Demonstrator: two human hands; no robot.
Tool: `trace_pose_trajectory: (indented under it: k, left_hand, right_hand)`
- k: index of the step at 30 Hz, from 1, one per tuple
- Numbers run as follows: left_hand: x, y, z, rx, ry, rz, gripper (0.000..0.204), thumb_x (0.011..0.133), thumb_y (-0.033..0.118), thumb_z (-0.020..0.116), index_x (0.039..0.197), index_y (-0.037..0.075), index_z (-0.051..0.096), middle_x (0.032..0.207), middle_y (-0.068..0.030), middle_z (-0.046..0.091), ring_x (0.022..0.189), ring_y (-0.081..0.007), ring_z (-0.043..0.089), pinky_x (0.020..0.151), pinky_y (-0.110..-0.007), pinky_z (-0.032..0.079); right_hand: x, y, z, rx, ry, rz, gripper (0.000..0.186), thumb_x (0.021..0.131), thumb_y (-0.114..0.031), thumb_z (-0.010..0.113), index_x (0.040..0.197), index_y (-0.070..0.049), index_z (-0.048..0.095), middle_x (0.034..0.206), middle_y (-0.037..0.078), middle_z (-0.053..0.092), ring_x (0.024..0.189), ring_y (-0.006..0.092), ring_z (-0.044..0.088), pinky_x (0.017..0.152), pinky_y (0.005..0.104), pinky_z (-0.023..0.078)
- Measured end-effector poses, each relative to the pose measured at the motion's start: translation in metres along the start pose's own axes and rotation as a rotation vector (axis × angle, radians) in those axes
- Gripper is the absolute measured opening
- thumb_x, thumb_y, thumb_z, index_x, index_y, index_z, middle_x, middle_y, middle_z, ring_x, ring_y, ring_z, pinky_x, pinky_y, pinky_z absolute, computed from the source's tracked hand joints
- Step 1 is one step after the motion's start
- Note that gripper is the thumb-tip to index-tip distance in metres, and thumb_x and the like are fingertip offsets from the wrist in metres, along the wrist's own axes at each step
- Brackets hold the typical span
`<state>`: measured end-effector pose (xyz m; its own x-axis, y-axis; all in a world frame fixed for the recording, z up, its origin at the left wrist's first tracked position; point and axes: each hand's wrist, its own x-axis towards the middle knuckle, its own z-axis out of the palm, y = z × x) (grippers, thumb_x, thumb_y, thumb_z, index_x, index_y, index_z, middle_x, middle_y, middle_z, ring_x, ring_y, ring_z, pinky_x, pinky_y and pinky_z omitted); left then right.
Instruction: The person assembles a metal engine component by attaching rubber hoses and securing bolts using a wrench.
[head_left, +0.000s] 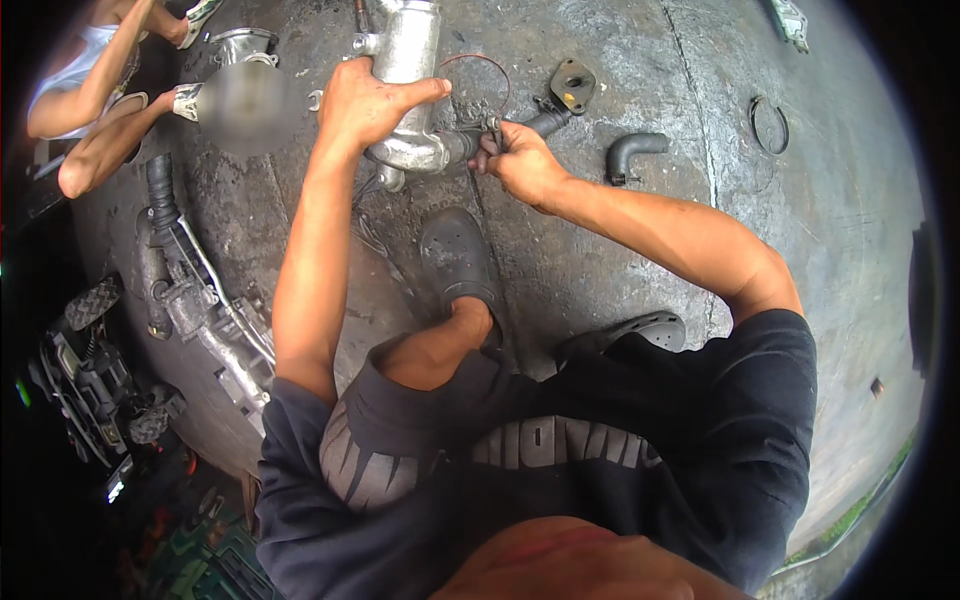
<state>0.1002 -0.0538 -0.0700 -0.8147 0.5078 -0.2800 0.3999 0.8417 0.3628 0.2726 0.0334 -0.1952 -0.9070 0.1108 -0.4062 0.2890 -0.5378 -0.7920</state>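
Observation:
A silver metal pipe (408,55) with a bent lower end lies on the floor at the top middle. My left hand (368,105) is closed round it, thumb laid across the front. From the bend, a short black hose (462,146) runs right to a dark pipe (548,122) ending in an oval flange (573,86) with a centre hole. My right hand (522,166) pinches at the hose joint, beside a small metal piece (493,124). Its fingers hide most of what they hold. A thin reddish wire (485,60) loops above the joint.
A black elbow hose (636,154) and a ring clamp (770,125) lie to the right. At left are a long metal assembly (205,310) with a ribbed hose and a small wheeled vehicle (100,375). Another person (95,95) squats at the upper left near a metal part (243,43).

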Motion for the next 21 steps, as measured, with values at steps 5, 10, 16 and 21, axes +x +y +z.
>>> trace_pose_trajectory:
  k: [5, 10, 16, 21]
  left_hand:
    - [-0.002, -0.002, 0.003, -0.019, 0.054, 0.049, 0.073, 0.056, 0.051, 0.088, 0.091, -0.010, 0.070, 0.084, -0.0221, 0.071, 0.076, -0.0273, 0.071, 0.072, -0.038, 0.054]
    - [-0.003, 0.001, 0.002, -0.007, 0.026, 0.046, 0.070, 0.057, 0.049, 0.088, 0.091, -0.009, 0.070, 0.082, -0.0200, 0.071, 0.075, -0.0257, 0.070, 0.070, -0.038, 0.054]
    - [-0.002, -0.008, 0.005, -0.068, 0.007, 0.037, 0.067, 0.058, 0.047, 0.088, 0.092, -0.008, 0.071, 0.084, -0.0194, 0.072, 0.077, -0.0254, 0.070, 0.072, -0.038, 0.054]
    - [-0.005, -0.002, 0.003, -0.040, 0.025, 0.044, 0.068, 0.058, 0.047, 0.088, 0.092, -0.009, 0.070, 0.085, -0.0198, 0.072, 0.077, -0.0255, 0.070, 0.073, -0.037, 0.054]
  right_hand:
    - [-0.001, 0.006, 0.000, 0.012, -0.008, -0.034, 0.021, 0.081, 0.012, 0.048, 0.084, -0.008, 0.048, 0.080, 0.003, 0.056, 0.082, 0.0158, 0.058, 0.077, 0.0303, 0.046]
    - [-0.011, -0.004, -0.004, 0.009, 0.008, -0.021, 0.026, 0.079, 0.014, 0.051, 0.080, -0.011, 0.041, 0.076, 0.000, 0.050, 0.077, 0.0153, 0.054, 0.077, 0.0313, 0.047]
    - [-0.009, -0.009, -0.002, -0.292, 0.058, -0.048, 0.025, 0.081, 0.011, 0.054, 0.081, -0.011, 0.043, 0.077, -0.001, 0.045, 0.078, 0.0126, 0.050, 0.078, 0.0319, 0.048]
    - [-0.007, 0.005, -0.004, -0.275, 0.061, -0.066, 0.022, 0.083, 0.010, 0.055, 0.084, -0.010, 0.044, 0.079, -0.002, 0.043, 0.079, 0.0114, 0.049, 0.078, 0.0321, 0.049]
